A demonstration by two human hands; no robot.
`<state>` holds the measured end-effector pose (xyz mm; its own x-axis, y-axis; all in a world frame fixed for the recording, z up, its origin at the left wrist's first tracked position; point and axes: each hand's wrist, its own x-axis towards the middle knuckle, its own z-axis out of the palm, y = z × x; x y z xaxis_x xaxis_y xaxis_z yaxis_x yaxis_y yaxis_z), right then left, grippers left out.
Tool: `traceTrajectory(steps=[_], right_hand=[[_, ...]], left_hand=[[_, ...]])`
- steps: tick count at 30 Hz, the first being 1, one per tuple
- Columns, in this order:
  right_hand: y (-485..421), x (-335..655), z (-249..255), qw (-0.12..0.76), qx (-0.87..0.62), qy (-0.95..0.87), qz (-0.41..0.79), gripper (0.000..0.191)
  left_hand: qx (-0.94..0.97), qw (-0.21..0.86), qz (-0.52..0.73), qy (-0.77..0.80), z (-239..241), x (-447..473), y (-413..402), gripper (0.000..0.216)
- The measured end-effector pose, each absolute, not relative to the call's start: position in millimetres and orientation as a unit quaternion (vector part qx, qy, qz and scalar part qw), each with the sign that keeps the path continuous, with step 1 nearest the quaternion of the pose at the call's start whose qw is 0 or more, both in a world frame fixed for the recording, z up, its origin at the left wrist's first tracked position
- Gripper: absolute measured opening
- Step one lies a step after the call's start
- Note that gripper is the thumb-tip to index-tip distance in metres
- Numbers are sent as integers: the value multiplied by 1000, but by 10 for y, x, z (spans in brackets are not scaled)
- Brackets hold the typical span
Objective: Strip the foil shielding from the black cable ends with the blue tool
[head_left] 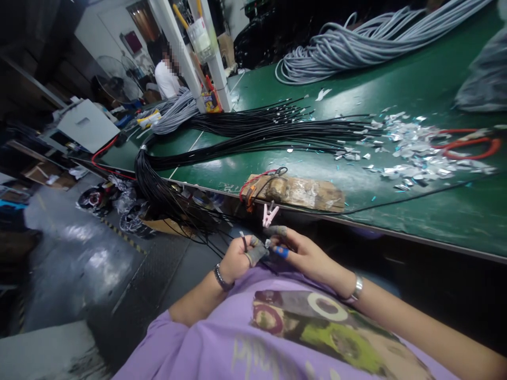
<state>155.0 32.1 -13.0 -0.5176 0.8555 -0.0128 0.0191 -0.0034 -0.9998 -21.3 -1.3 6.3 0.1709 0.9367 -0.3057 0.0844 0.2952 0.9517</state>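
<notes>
The left hand point(236, 263) pinches one black cable point(243, 241) near one pink peg point(270, 216); I can't tell what the right hand point(304, 257) grips. Two black bundles point(245, 141) lie on the green table point(455, 215), one person point(165, 79) far behind.

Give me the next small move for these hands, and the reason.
Probably draw the right hand away from the left hand, taking the silvery bit along: it shows between the two, and similar silvery scraps lie on the green bench near the ends of the black cables. Whether it is attached to anything is unclear.
</notes>
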Motion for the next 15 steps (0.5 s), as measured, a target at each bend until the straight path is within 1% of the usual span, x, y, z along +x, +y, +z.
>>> traceTrajectory(steps=[4, 8, 12, 15], right_hand=[[315, 1516, -117, 324, -353, -642, 599, 29], [305, 1514, -75, 305, -368, -637, 605, 34], [262, 1523, 2, 289, -341, -657, 607, 33], [235, 1532, 12, 259, -323, -664, 623, 33]], left_hand=[[471, 604, 340, 546, 89, -209, -13, 51], [488, 579, 330, 564, 70, -200, -17, 46], [482, 527, 382, 586, 30, -182, 1, 41], [435, 537, 404, 599, 23, -198, 26, 40]])
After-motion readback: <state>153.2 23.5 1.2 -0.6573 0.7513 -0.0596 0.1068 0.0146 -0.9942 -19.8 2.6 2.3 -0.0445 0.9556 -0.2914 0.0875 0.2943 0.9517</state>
